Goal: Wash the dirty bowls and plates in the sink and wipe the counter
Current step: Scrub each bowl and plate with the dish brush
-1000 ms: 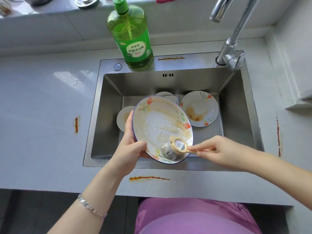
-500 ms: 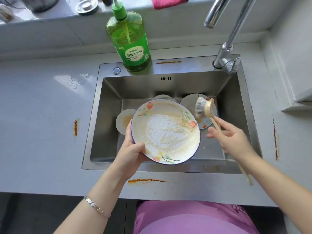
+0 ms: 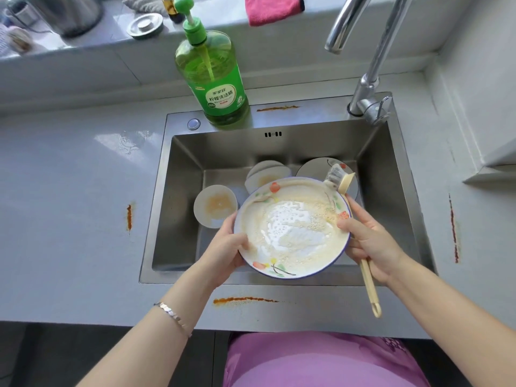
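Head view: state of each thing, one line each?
Blue-rimmed floral plate: held over steel sink, covered in suds.
Wooden-handled dish brush: head at plate's far rim.
Left hand: grips plate's left rim.
Right hand: holds brush handle, thumb on plate's right rim.
Small white bowl: in sink, orange residue.
Chrome faucet: no water running.
Green dish-soap bottle: upright on sink ledge.
Grey counter: orange streaks unwiped.

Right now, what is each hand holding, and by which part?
The left hand grips the soapy plate by its left rim; the right hand holds the dish brush by its wooden handle.
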`<action>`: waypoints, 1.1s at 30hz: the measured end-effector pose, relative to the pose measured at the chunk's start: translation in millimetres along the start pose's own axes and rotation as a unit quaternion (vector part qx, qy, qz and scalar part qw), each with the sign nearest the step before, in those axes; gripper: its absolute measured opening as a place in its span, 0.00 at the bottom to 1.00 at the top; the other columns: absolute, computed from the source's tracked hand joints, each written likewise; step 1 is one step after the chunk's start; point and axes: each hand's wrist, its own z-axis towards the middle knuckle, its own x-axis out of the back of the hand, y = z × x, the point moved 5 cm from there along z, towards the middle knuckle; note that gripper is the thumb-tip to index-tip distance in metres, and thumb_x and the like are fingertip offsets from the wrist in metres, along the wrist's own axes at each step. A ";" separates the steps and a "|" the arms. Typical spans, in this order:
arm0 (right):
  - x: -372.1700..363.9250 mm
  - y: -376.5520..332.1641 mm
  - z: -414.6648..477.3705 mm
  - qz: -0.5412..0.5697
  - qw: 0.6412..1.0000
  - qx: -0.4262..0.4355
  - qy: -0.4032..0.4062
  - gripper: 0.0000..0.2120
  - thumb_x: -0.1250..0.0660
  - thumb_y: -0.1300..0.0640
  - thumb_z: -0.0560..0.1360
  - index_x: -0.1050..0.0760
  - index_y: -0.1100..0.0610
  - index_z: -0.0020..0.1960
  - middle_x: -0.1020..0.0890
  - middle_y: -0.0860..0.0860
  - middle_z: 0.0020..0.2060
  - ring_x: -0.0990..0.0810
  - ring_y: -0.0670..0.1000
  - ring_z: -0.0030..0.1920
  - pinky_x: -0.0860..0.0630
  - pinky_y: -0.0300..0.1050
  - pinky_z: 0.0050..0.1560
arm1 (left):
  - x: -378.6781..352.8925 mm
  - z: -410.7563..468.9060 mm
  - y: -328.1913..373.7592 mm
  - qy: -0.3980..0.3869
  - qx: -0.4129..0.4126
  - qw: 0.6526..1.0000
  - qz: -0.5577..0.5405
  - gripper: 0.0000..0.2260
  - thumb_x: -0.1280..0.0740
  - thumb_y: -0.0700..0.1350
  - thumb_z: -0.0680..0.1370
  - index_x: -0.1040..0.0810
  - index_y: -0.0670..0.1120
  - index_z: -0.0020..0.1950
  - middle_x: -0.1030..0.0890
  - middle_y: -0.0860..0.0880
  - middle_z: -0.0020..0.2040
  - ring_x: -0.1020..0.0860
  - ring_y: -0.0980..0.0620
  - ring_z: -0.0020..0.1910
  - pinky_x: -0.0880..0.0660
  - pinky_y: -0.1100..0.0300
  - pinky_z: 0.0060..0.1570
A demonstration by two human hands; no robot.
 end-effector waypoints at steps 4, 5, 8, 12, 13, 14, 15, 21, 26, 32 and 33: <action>5.3 -7.1 2.3 -0.024 0.997 0.025 0.075 0.26 0.39 0.68 0.75 0.31 0.47 0.68 0.31 0.50 0.32 0.43 0.41 0.18 0.45 0.32 0.16 | -13.0 -1.4 12.9 0.076 -0.160 0.904 0.390 0.32 0.35 0.50 0.77 0.48 0.52 0.76 0.44 0.52 0.75 0.47 0.54 0.75 0.45 0.54 0.72; 5.7 -9.5 2.0 -0.032 0.995 0.030 0.093 0.26 0.39 0.68 0.74 0.31 0.47 0.68 0.32 0.49 0.30 0.43 0.41 0.18 0.45 0.32 0.17 | -25.5 -7.4 12.2 0.035 -0.209 0.864 0.456 0.32 0.34 0.54 0.76 0.45 0.52 0.76 0.44 0.56 0.74 0.50 0.59 0.74 0.48 0.59 0.72; 4.8 -16.6 2.7 -0.032 0.989 0.034 0.138 0.25 0.39 0.68 0.73 0.29 0.51 0.68 0.32 0.47 0.26 0.42 0.41 0.17 0.45 0.32 0.16 | -65.4 -23.6 5.6 -0.004 -0.403 0.714 0.573 0.27 0.31 0.57 0.70 0.29 0.50 0.67 0.26 0.54 0.65 0.32 0.55 0.68 0.35 0.55 0.67; 0.4 -29.3 0.8 -0.017 0.986 0.015 0.164 0.24 0.38 0.65 0.72 0.29 0.55 0.67 0.27 0.51 0.34 0.38 0.43 0.19 0.45 0.33 0.15 | -76.5 -20.6 13.5 0.133 -0.566 0.620 0.527 0.23 0.26 0.39 0.64 0.28 0.48 0.57 0.17 0.50 0.43 0.22 0.52 0.44 0.26 0.60 0.40; -1.9 -33.4 -1.5 -0.012 0.987 0.011 0.157 0.21 0.37 0.64 0.72 0.28 0.55 0.65 0.27 0.52 0.37 0.37 0.43 0.19 0.46 0.33 0.16 | -73.8 -20.4 21.3 0.162 -0.588 0.601 0.517 0.23 0.25 0.37 0.64 0.27 0.48 0.56 0.17 0.50 0.40 0.21 0.52 0.40 0.27 0.60 0.35; -4.1 -37.1 -3.1 -0.006 0.989 0.009 0.147 0.17 0.37 0.64 0.73 0.26 0.54 0.60 0.28 0.52 0.38 0.37 0.43 0.18 0.46 0.32 0.17 | -70.7 -20.4 28.3 0.182 -0.603 0.583 0.513 0.23 0.25 0.37 0.64 0.27 0.48 0.56 0.17 0.51 0.38 0.20 0.51 0.36 0.27 0.60 0.32; -6.2 -40.6 -4.6 -0.002 0.991 0.006 0.137 0.11 0.37 0.63 0.73 0.25 0.54 0.54 0.28 0.53 0.39 0.37 0.42 0.16 0.47 0.32 0.17 | -68.0 -22.0 35.6 0.201 -0.623 0.560 0.508 0.23 0.25 0.37 0.64 0.27 0.48 0.55 0.17 0.51 0.37 0.20 0.50 0.33 0.27 0.60 0.29; -15.3 -65.8 0.7 -0.032 0.995 0.007 0.097 0.10 0.35 0.54 0.76 0.27 0.54 0.56 0.24 0.63 0.48 0.35 0.42 0.16 0.47 0.32 0.17 | -68.4 -25.9 73.5 0.193 -0.648 0.572 0.464 0.19 0.32 0.41 0.66 0.26 0.51 0.55 0.16 0.52 0.37 0.22 0.55 0.33 0.26 0.63 0.28; 0.2 -85.0 -6.3 -0.169 0.971 0.143 0.089 0.17 0.43 0.52 0.80 0.34 0.43 0.68 0.19 0.59 0.37 0.40 0.41 0.16 0.42 0.32 0.16 | -48.6 -27.5 98.5 0.220 -0.403 0.815 0.353 0.22 0.25 0.40 0.64 0.25 0.53 0.54 0.23 0.61 0.36 0.24 0.59 0.36 0.32 0.76 0.37; -29.7 -67.3 -40.8 -0.410 0.861 0.298 -0.034 0.21 0.41 0.57 0.79 0.33 0.29 0.58 0.20 0.41 0.28 0.24 0.46 0.32 0.25 0.40 0.48 | -41.7 -32.0 105.0 0.189 -0.368 0.844 0.341 0.23 0.25 0.46 0.59 0.29 0.59 0.50 0.24 0.63 0.38 0.26 0.70 0.39 0.29 0.69 0.37; -42.2 -60.4 -51.1 -0.440 0.836 0.319 -0.073 0.22 0.40 0.56 0.79 0.33 0.27 0.57 0.15 0.44 0.38 0.18 0.50 0.40 0.23 0.45 0.54 | -41.5 -31.3 104.2 0.187 -0.360 0.850 0.335 0.23 0.26 0.47 0.57 0.28 0.58 0.49 0.23 0.62 0.38 0.26 0.69 0.39 0.29 0.69 0.38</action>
